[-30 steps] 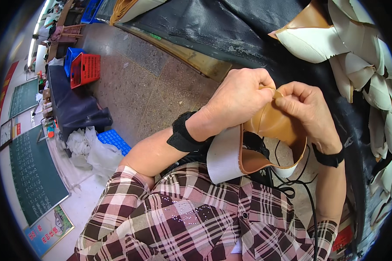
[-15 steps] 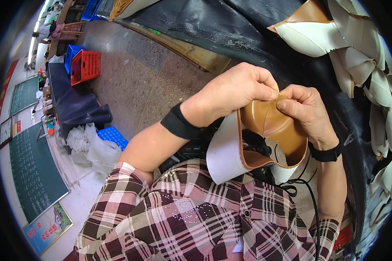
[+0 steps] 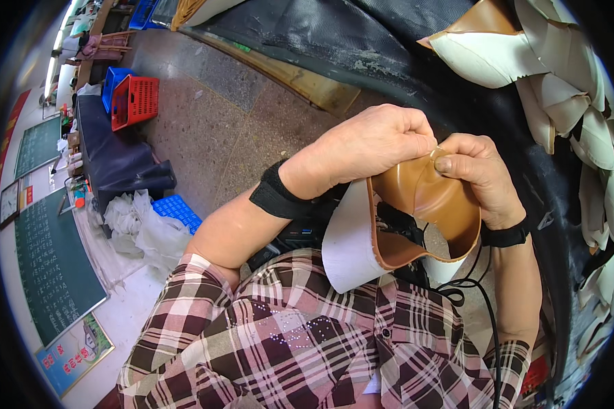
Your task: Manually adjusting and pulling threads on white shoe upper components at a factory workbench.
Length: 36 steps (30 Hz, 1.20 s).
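Note:
A tan leather shoe upper point(image 3: 426, 191), bent round into an open loop, hangs between my two hands in front of my chest. Its reverse side is white, seen on the flap at the left. My left hand point(image 3: 382, 140) is closed, thumb and fingers pinching the upper's top edge beside a seam. Right against it, my right hand point(image 3: 483, 174) grips the same edge, with its thumb on the tan face and its fingers behind. The fingertips of both hands almost meet at the seam. Any smaller thing between them is hidden.
A dark sheet-covered surface point(image 3: 368, 51) lies ahead, with several white-and-tan leather pieces point(image 3: 559, 102) piled at the right. Black cables point(image 3: 481, 290) hang near my lap. Red point(image 3: 135, 102) and blue point(image 3: 114, 85) baskets and crumpled white plastic point(image 3: 147, 228) are at the left.
My left hand has dipped slightly, and the top of the upper has tilted a little. Both hands keep their pinch on the same edge.

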Available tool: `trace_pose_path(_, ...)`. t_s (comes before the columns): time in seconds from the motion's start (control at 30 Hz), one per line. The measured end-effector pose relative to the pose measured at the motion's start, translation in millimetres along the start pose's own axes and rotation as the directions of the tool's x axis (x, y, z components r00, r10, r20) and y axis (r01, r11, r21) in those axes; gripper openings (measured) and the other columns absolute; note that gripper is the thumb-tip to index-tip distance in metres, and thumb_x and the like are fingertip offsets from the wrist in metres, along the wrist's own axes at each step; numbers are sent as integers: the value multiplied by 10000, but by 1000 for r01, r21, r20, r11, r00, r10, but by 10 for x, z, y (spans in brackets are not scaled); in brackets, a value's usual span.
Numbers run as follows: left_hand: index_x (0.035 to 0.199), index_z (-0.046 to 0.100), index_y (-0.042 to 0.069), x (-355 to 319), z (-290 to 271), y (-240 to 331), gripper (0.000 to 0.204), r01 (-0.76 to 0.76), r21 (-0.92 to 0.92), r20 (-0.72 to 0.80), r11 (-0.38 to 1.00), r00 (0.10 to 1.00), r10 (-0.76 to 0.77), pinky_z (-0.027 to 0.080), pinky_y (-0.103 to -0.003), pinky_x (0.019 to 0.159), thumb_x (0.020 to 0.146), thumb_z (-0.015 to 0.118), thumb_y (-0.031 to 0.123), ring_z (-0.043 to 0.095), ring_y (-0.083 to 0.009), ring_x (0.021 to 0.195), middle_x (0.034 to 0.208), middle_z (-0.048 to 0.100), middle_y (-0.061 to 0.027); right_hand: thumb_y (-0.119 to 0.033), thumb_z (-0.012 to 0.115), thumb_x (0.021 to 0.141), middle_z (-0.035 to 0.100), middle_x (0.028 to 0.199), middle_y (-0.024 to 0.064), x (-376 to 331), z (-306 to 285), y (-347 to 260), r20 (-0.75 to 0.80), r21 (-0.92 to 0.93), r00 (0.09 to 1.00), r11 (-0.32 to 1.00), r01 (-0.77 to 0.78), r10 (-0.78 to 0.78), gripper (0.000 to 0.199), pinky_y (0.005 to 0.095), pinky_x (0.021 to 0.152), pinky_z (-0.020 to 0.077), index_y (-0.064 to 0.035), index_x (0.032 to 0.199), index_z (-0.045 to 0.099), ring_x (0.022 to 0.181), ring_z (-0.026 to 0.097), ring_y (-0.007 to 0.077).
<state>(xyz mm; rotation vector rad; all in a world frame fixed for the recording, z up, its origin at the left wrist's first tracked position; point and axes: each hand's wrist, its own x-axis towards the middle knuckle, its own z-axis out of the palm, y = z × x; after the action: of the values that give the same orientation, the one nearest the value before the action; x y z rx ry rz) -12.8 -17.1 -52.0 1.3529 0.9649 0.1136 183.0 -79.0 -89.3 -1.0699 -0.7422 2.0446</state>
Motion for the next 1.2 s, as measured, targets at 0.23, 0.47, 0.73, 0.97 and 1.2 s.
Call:
trace_pose_path(0.23, 855, 616, 29, 50, -36, -131, 164, -5, 2, 40, 1000, 999, 5, 412, -180, 578, 894, 575, 183, 496, -25, 670, 728, 566, 33, -34, 673, 791, 646, 817, 48, 23, 85, -98, -7, 54, 986, 985, -165, 166, 142, 206, 645, 492, 30, 908, 622, 691, 595, 81)
trace_pose_path(0.47, 867, 628, 27, 76, -120, -120, 143, 136, -326, 111, 936, 988, -105, 441, -192, 663, 887, 577, 159, 544, -42, 725, 794, 612, 16, 83, 630, 744, 655, 919, 75, 66, 175, -175, -36, 183, 994, 978, -97, 105, 330, 218, 735, 502, 2, 1050, 537, 785, 627, 106)
trace_pose_path(0.73, 864, 613, 44, 58, -242, -118, 133, 128, -471, 166, 873, 985, -55, 434, -178, 673, 892, 570, 167, 541, -35, 731, 809, 605, 21, 74, 624, 737, 658, 961, 111, 179, 233, -254, 26, 262, 997, 962, -79, 75, 415, 241, 773, 507, 24, 1130, 501, 832, 643, 140)
trace_pose_path(0.97, 843, 583, 53, 23, -359, 22, 141, 48, -249, 125, 967, 992, -17, 398, -169, 613, 909, 567, 177, 485, -9, 700, 744, 532, 57, 79, 622, 721, 652, 959, 124, 271, 237, -195, 88, 454, 994, 886, -92, 58, 417, 251, 777, 512, 31, 1116, 493, 831, 645, 156)
trace_pose_path(1.2, 849, 582, 39, -26, -349, 83, 137, -34, -309, 122, 950, 990, 75, 388, -168, 614, 907, 572, 162, 469, -9, 708, 766, 532, 56, 66, 620, 695, 651, 955, 131, 379, 170, -100, 200, 521, 979, 851, -66, -46, 430, 256, 780, 513, 35, 1105, 493, 825, 647, 168)
